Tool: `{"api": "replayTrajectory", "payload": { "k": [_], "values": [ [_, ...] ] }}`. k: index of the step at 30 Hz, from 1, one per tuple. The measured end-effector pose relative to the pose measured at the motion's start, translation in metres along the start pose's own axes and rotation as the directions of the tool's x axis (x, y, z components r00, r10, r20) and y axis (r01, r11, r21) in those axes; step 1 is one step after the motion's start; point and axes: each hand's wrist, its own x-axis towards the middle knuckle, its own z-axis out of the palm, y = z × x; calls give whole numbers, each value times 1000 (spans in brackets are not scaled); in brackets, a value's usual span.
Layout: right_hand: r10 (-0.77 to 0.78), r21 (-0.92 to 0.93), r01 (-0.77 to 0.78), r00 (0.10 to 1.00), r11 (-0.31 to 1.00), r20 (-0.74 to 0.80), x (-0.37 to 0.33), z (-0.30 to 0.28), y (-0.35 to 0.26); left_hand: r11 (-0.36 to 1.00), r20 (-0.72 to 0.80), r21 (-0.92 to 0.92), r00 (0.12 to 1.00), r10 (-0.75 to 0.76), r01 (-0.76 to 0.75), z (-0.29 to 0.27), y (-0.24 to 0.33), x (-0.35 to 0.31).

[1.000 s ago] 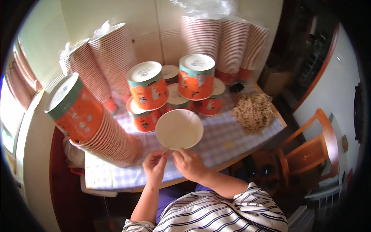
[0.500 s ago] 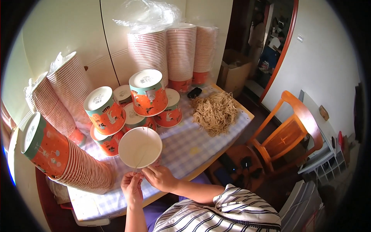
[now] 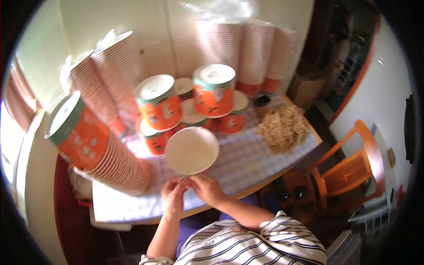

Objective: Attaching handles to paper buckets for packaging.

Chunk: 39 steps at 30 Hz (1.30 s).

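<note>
An open, white-lined paper bucket (image 3: 192, 152) stands mouth tilted toward me at the table's near edge. At its near rim my two hands meet. My left hand (image 3: 174, 198) is closed in a pinch on a thin string (image 3: 184, 176) that comes off the rim. Close beside it, my right hand (image 3: 207, 191) is also closed, its fingertips pinched at the string by the rim. Blur hides exactly how the string runs between the fingers. Behind the bucket, several upside-down orange-and-green buckets (image 3: 159, 108) are piled in two layers.
Leaning nested buckets (image 3: 117, 159) stand at the left. Tall plastic-wrapped stacks (image 3: 255, 55) line the wall. A heap of tan strings (image 3: 282, 128) and a small black object (image 3: 262, 101) lie on the checked tablecloth (image 3: 238, 165). A wooden chair (image 3: 349, 168) is at the right.
The whole view has shifted, so the table and things appear farther right, and it is blurrier. Both hands stay together at the bucket's near rim; the string across its mouth is now hard to see.
</note>
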Motion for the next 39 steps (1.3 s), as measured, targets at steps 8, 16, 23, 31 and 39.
{"api": "replayTrajectory", "payload": {
  "k": [8,16,23,31,39],
  "values": [
    [304,532,-365,931,764,202,3,3,1,999,29,-37,1000,-11,12,-3,2,0],
    [489,756,-558,793,343,364,2,6,-1,1000,-11,24,1000,11,-11,0,4,-2],
    [566,795,-586,713,156,414,1,8,3,953,-48,255,982,182,-164,7,2,-3],
    [543,786,-617,648,-36,533,-1,4,5,839,38,447,944,329,-311,0,-9,-3],
    [570,782,-623,647,10,507,-4,6,9,617,157,617,845,512,-489,-3,-16,0]
  ]
}}
